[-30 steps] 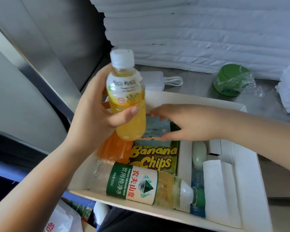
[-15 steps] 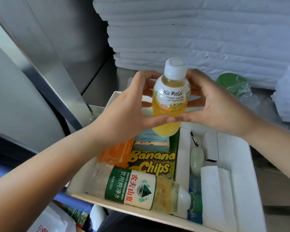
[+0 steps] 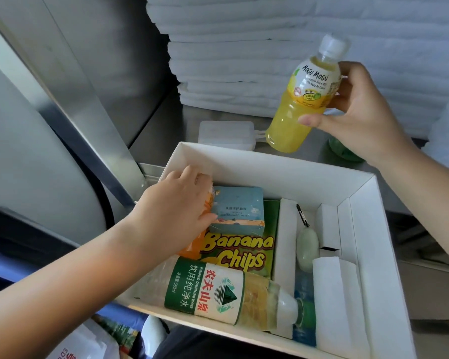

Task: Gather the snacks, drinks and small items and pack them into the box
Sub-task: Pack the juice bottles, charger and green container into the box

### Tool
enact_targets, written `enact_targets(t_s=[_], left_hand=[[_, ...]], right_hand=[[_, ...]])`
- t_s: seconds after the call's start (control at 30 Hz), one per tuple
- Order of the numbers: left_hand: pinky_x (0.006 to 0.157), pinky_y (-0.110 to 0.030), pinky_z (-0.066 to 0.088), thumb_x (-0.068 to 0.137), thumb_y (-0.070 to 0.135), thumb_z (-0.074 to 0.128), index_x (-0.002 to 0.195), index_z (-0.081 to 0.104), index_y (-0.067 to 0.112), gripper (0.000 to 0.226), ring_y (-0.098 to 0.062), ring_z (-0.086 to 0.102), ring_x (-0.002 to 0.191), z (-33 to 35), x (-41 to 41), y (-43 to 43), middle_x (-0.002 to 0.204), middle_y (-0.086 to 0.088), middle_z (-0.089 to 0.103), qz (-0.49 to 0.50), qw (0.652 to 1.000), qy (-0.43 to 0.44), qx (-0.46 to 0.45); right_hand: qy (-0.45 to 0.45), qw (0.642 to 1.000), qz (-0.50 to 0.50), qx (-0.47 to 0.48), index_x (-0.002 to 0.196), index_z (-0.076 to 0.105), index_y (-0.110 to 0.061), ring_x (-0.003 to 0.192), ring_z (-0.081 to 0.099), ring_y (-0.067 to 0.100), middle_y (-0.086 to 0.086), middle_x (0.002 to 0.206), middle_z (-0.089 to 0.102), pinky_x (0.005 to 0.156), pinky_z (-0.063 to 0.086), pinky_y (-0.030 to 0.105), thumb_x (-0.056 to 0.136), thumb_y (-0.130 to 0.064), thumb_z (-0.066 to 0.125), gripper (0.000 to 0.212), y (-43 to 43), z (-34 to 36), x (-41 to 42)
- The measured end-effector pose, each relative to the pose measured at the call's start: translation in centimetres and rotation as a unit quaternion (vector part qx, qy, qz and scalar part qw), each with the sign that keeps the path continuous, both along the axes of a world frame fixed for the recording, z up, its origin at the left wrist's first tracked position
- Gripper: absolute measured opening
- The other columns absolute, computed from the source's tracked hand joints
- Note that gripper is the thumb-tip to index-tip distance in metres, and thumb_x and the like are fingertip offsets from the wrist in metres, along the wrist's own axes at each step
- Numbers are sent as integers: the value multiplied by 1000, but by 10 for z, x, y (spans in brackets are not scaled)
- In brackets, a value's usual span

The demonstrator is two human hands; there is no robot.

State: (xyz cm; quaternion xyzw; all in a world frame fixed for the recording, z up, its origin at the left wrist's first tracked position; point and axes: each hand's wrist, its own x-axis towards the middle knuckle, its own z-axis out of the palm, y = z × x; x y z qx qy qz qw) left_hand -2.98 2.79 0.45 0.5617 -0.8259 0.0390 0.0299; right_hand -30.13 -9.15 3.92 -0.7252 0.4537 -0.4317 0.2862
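Note:
My right hand (image 3: 353,110) holds a yellow Mogu Mogu juice bottle (image 3: 300,99) upright and slightly tilted, above the far right edge of the white box (image 3: 270,161). My left hand (image 3: 176,211) reaches into the box's left side, fingers on an orange packet (image 3: 192,248) beside a small light-blue box (image 3: 237,213). Under these lies a green Banana Chips bag (image 3: 240,251). A water bottle with a green label (image 3: 218,291) lies across the front. A pale green oval item on a clip (image 3: 307,246) sits in the right compartment.
White paper dividers and a folded white pad (image 3: 337,301) fill the box's right side. Behind the box lie a white charger-like case (image 3: 226,134) and a green lid in plastic wrap (image 3: 345,151). Stacked white foam sheets (image 3: 244,60) stand at the back; metal panels on the left.
The juice bottle passed from my left hand through both hands to my right hand alone, moving up and right. My left hand dropped into the box's left side.

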Motion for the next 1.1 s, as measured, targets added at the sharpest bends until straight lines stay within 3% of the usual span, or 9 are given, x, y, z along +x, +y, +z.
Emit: enact_targets(t_s=[0.17,0.33,0.57,0.73,0.87,0.93,1.0,1.07,1.1], left_hand=[[81,-24,47,87,61,44,139,23,22,69,-13,51,106,-5,-7,3,133,1,37,28,999,-27,-3],[79,-22,44,86,57,46,137,27,22,64,-12,48,104,-8,-8,1,126,2,39,32,999,-20,-17],[86,-27,49,82,66,48,141,23,18,80,-15,47,105,-13,-7,-1,129,-2,37,29,999,-42,-12],[80,-25,51,83,61,50,141,25,19,76,-15,50,103,-13,-7,-2,126,-2,38,38,999,-31,-13],[81,-24,47,82,62,51,138,29,23,72,-14,50,105,-10,-8,-2,126,0,39,43,999,-28,-18],[80,-23,47,82,61,52,135,32,24,69,-14,50,105,-10,-8,-2,125,0,39,47,999,-22,-16],[80,-23,47,82,61,53,135,32,24,68,-14,49,105,-9,-8,-2,124,0,39,50,999,-16,-14],[83,-24,47,81,60,55,136,32,24,69,-14,49,106,-10,-8,-1,124,1,39,52,999,-8,-7],[84,-25,47,81,60,55,135,33,24,68,-14,49,106,-11,-8,-1,123,1,39,53,999,-5,-4]], right_hand=[[125,990,-36,58,121,38,-29,103,60,9,-13,114,57,92,50,38,61,-38,84,76,-9,-23,1],[231,969,-57,65,124,33,-19,98,49,9,-12,112,45,79,38,27,63,-33,85,82,-9,-29,5],[242,965,-66,78,128,31,-15,100,43,7,-4,127,49,81,35,26,65,-34,84,84,-11,-27,9],[239,964,-79,87,132,29,-16,102,44,9,1,134,48,82,36,28,68,-32,82,84,-14,-25,9],[250,959,-87,98,139,22,-14,119,48,18,5,143,41,89,38,29,74,-30,79,88,-8,-22,11],[218,970,-110,-8,136,28,-7,123,46,22,11,140,42,97,38,29,77,-26,76,79,7,-17,13],[196,955,-85,-205,121,46,0,110,52,27,16,121,52,93,42,31,83,-20,69,49,29,-8,19],[246,915,49,-317,106,59,-4,94,56,27,12,103,59,82,47,35,90,-20,59,23,51,-1,23],[308,886,136,-318,106,61,-8,94,57,25,9,104,60,80,49,36,92,-23,56,21,59,-3,26]])
